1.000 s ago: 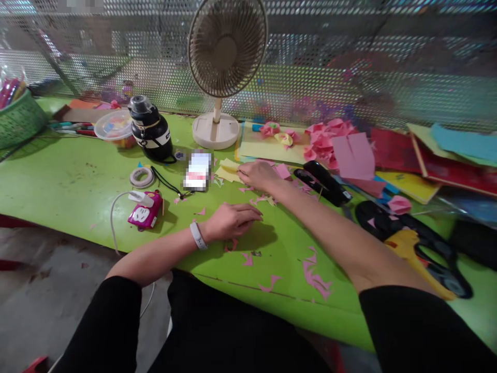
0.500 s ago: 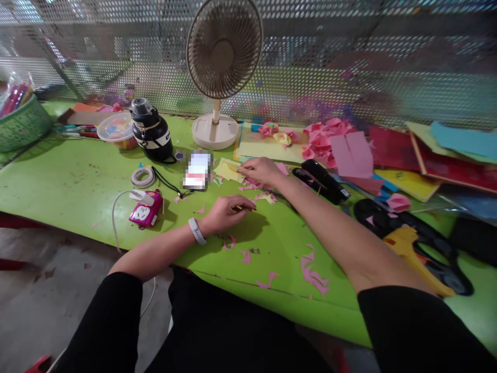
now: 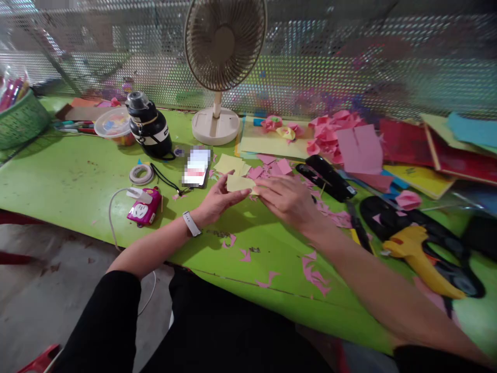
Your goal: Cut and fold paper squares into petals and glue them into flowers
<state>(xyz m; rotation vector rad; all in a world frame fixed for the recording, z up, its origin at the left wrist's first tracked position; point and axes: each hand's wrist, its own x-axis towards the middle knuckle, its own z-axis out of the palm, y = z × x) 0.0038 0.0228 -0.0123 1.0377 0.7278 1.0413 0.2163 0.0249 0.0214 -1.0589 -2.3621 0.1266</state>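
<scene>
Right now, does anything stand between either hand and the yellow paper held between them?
Nothing visible does: the left hand holds the yellow paper, and the right hand touches its right edge. Other yellow sheets lie beyond it.

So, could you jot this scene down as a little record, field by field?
Left hand: pinches a yellow paper piece
Right hand: at its right end, grip hidden
Just beyond: yellow sheets, lit phone
Further back: fan
Left: black bottle, tape roll
Right: black stapler, yellow glue gun
Litter: pink scraps on the green table
</scene>
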